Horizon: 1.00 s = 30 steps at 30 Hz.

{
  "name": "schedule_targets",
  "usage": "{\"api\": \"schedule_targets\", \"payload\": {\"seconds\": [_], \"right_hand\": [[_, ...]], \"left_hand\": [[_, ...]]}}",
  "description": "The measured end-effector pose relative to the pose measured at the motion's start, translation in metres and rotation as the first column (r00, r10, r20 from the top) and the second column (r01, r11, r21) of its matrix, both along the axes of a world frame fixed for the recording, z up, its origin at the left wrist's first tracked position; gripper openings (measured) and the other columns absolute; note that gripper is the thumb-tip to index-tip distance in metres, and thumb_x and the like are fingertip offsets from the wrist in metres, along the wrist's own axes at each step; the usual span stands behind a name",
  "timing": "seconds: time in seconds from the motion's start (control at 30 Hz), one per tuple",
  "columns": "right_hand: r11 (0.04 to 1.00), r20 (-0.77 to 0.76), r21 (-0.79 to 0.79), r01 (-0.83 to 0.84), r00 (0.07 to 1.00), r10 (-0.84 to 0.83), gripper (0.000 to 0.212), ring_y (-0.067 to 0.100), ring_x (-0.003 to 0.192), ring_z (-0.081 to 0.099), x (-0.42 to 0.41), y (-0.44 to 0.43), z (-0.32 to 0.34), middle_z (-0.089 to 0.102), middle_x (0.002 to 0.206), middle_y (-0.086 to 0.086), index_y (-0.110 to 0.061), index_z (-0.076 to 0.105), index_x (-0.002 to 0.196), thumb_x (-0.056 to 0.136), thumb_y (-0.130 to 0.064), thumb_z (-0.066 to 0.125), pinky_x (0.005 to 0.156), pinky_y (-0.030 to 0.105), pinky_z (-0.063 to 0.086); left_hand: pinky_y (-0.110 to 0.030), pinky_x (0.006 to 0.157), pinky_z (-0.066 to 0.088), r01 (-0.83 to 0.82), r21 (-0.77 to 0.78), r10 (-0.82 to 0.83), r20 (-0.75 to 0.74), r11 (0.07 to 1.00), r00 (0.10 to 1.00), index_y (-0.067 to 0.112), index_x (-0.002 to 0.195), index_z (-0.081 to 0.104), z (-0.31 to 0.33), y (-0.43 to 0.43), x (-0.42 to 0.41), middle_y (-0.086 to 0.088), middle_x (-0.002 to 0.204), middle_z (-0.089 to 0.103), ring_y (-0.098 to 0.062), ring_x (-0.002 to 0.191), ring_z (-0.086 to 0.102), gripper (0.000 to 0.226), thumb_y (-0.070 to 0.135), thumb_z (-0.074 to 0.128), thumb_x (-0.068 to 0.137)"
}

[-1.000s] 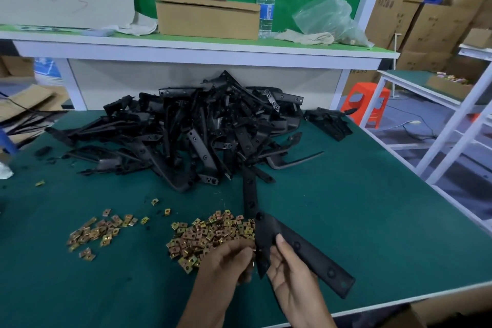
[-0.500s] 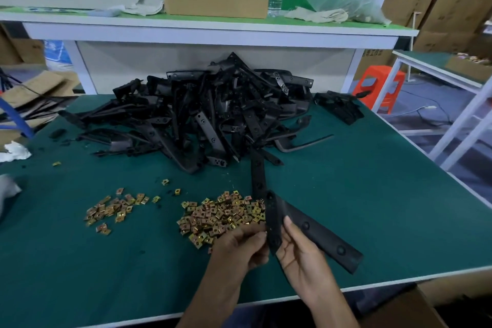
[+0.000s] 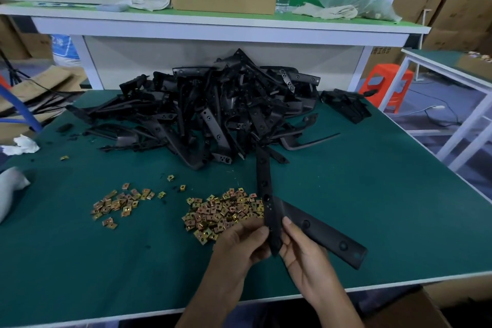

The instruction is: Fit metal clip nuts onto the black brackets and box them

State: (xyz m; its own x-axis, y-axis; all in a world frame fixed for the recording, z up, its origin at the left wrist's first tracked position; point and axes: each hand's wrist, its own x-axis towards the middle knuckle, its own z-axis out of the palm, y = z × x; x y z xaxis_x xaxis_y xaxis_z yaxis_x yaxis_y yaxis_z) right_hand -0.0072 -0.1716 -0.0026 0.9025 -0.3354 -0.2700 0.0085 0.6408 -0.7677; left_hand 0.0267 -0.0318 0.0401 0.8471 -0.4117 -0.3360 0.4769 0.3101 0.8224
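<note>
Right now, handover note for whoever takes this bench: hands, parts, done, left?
Right hand grips the black angled bracket near its bend, over the green table.
Left hand: curled fingers at that bracket's edge; whether they pinch a nut is hidden.
Brass-coloured metal clip nuts: big pile beside the hands, smaller pile further left.
Heap of loose black brackets lies behind.
Done: no fitted nut visible on the held bracket.
Left: fit it, box it, work through the heap.

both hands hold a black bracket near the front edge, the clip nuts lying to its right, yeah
Not right: the head view shows the clip nuts to the bracket's left. The left hand and right hand do hold it.
</note>
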Motion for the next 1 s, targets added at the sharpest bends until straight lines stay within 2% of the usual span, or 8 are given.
{"api": "schedule_targets", "payload": {"seconds": [0.17, 0.33, 0.43, 0.53, 0.63, 0.77, 0.9, 1.0], "right_hand": [[0.998, 0.038, -0.038, -0.045, 0.998, 0.046, 0.048, 0.042, 0.121, 0.063, 0.001, 0.002, -0.003, 0.067, 0.127, 0.029, 0.005, 0.068, 0.125, 0.084, -0.02, 0.071, 0.109, 0.053, 0.042], [0.998, 0.028, 0.059, -0.005, 1.0, 0.003, 0.047, 0.037, 0.105, 0.062, 0.006, 0.0, -0.006, 0.069, 0.112, 0.026, 0.007, 0.069, 0.122, 0.083, -0.018, 0.073, 0.105, 0.055, 0.044], [0.991, 0.042, 0.13, 0.015, 0.999, -0.02, 0.026, 0.021, 0.084, 0.072, 0.008, -0.002, -0.003, 0.074, 0.098, 0.015, -0.005, 0.079, 0.107, 0.086, -0.015, 0.068, 0.082, 0.034, 0.061], [0.975, 0.036, 0.221, 0.025, 0.999, -0.033, 0.028, 0.02, 0.087, 0.075, 0.008, -0.006, -0.003, 0.076, 0.105, 0.016, -0.005, 0.078, 0.111, 0.088, -0.014, 0.064, 0.072, 0.03, 0.062], [0.977, 0.021, 0.214, -0.005, 1.0, 0.001, 0.033, 0.024, 0.094, 0.075, 0.006, -0.005, -0.001, 0.074, 0.113, 0.02, -0.004, 0.076, 0.118, 0.089, -0.016, 0.065, 0.076, 0.032, 0.062], [0.977, 0.006, 0.211, -0.018, 1.0, 0.018, 0.037, 0.026, 0.1, 0.071, 0.007, -0.005, -0.002, 0.071, 0.118, 0.021, -0.004, 0.073, 0.123, 0.089, -0.017, 0.066, 0.085, 0.035, 0.061], [0.973, -0.001, 0.23, -0.001, 1.0, 0.001, 0.043, 0.028, 0.102, 0.068, 0.009, -0.005, -0.003, 0.068, 0.119, 0.022, 0.001, 0.068, 0.128, 0.089, -0.016, 0.066, 0.094, 0.04, 0.056], [0.972, -0.012, 0.236, 0.001, 1.0, 0.002, 0.039, 0.028, 0.1, 0.069, 0.009, -0.006, -0.003, 0.07, 0.116, 0.022, 0.0, 0.07, 0.125, 0.09, -0.016, 0.065, 0.093, 0.04, 0.056]], "left_hand": [[-0.025, 0.061, 0.053, 0.112, 0.045, -0.115, 0.063, 0.993, 0.991, 0.01, 0.114, 0.069, -0.001, 0.005, 0.007, -0.009, 0.077, 0.067, -0.015, 0.067, 0.061, 0.026, 0.001, 0.071, 0.089], [-0.021, 0.064, 0.052, 0.178, 0.306, -0.26, 0.253, 0.935, 0.932, 0.021, 0.107, 0.073, 0.001, 0.007, 0.02, 0.003, 0.08, 0.074, -0.007, 0.071, 0.064, 0.013, 0.017, 0.065, 0.098], [-0.009, 0.059, 0.042, -0.073, 0.628, -0.363, 0.536, 0.775, 0.762, 0.026, 0.093, 0.071, -0.001, 0.009, 0.043, 0.016, 0.069, 0.066, 0.005, 0.062, 0.057, 0.021, 0.034, 0.054, 0.103], [-0.008, 0.073, 0.04, -0.388, 0.723, -0.433, 0.667, 0.571, 0.606, 0.023, 0.112, 0.071, -0.002, 0.01, 0.078, 0.013, 0.098, 0.07, 0.004, 0.086, 0.059, 0.02, 0.026, 0.053, 0.104], [-0.028, 0.097, 0.038, -0.465, 0.789, -0.544, 0.614, 0.401, 0.572, 0.021, 0.133, 0.063, -0.012, 0.006, 0.107, -0.002, 0.126, 0.064, -0.021, 0.117, 0.05, 0.031, 0.027, 0.051, 0.104], [-0.034, 0.103, 0.038, -0.448, 0.848, -0.659, 0.511, 0.281, 0.553, 0.022, 0.137, 0.06, -0.021, -0.003, 0.118, -0.007, 0.13, 0.056, -0.027, 0.119, 0.043, 0.037, 0.033, 0.043, 0.106], [-0.032, 0.097, 0.04, -0.463, 0.837, -0.655, 0.529, 0.293, 0.54, 0.022, 0.112, 0.068, -0.019, -0.007, 0.121, -0.003, 0.117, 0.06, -0.025, 0.112, 0.047, 0.022, 0.028, 0.05, 0.103], [-0.034, 0.098, 0.041, -0.442, 0.849, -0.65, 0.513, 0.289, 0.561, 0.022, 0.114, 0.067, -0.016, -0.008, 0.12, -0.002, 0.118, 0.06, -0.026, 0.114, 0.048, 0.019, 0.029, 0.054, 0.101]]}}
